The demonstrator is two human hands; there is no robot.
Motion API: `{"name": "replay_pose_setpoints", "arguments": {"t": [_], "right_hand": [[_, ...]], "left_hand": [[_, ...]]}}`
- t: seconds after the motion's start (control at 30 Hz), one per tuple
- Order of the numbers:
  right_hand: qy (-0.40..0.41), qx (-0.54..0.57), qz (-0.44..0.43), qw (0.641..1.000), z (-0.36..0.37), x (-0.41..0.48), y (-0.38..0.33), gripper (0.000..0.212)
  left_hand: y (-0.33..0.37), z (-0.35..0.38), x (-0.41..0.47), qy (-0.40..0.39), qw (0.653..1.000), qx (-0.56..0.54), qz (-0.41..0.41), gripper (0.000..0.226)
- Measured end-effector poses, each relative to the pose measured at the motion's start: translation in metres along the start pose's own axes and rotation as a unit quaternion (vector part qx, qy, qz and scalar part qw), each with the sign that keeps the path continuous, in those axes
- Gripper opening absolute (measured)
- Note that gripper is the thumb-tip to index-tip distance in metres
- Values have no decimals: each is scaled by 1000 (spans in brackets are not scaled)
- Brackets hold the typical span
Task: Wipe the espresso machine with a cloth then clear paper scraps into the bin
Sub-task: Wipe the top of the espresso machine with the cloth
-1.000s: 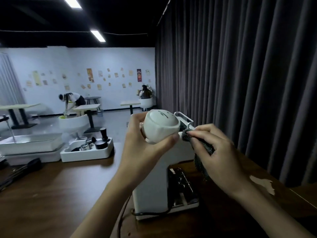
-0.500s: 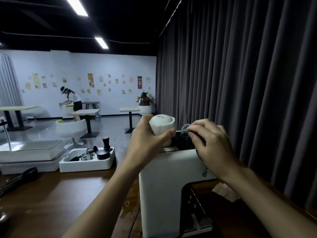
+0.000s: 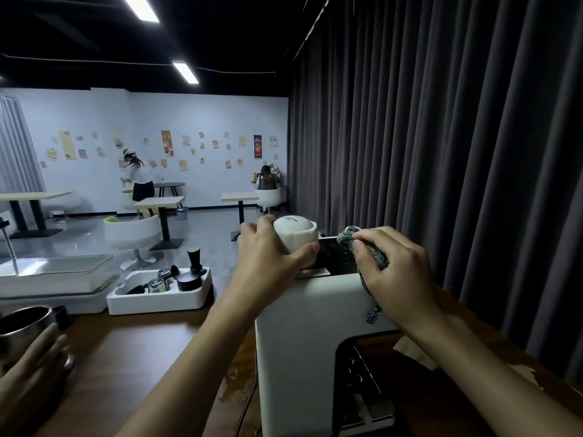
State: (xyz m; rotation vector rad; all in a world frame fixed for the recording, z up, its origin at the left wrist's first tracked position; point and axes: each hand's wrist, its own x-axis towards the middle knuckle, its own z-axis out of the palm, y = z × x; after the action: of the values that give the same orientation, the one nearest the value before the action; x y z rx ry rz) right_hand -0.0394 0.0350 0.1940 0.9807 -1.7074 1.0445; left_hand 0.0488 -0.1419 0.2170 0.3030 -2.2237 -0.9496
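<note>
Wiping the top of the espresso machine (image 3: 303, 326) on the worktop (image 3: 142, 357), the right hand (image 3: 397, 272) is pinching the cloth (image 3: 377, 257) while the left hand (image 3: 268, 263) is gripping a cup (image 3: 295, 231) there; lifting it clear should be helping.

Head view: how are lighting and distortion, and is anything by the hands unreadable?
Head view: ceiling lights blow out, curtain and table stay dim; wide-angle bending splays the curtain folds; left hand on the cup and right hand on the cloth read clearly; the machine loses its front recess to shadow.
</note>
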Motion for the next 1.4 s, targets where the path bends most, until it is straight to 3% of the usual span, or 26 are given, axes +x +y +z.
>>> {"name": "replay_pose_setpoints", "arguments": {"t": [0.1, 0.23, 0.4, 0.73, 0.87, 0.97, 1.2, 1.4], "right_hand": [[-8, 2, -8, 1000, 0, 0, 1, 17], [-26, 18, -8, 999, -1, -2, 3, 20], [-67, -24, -26, 997, -2, -6, 3, 32], [-55, -24, -34, 998, -1, -6, 4, 29], [-53, -26, -38, 998, -1, -6, 4, 29], [-55, -30, -36, 997, -1, -6, 4, 29], [-48, -30, -41, 998, -2, -6, 4, 28], [-50, -31, -42, 997, -1, -6, 3, 29]], "left_hand": [[2, -3, 0, -4, 999, 18, 26, 82], [1, -4, -4, -18, 998, 26, 52, 65], [0, -5, -7, -10, 999, 21, 49, 71], [3, -5, -10, 11, 998, 48, 31, 71], [3, -8, -10, 4, 998, 36, 55, 63], [1, -7, -10, -6, 998, 35, 59, 70], [0, -6, -5, 27, 996, 26, 87, 57], [-2, -5, -7, 29, 998, -23, 45, 68]]}}
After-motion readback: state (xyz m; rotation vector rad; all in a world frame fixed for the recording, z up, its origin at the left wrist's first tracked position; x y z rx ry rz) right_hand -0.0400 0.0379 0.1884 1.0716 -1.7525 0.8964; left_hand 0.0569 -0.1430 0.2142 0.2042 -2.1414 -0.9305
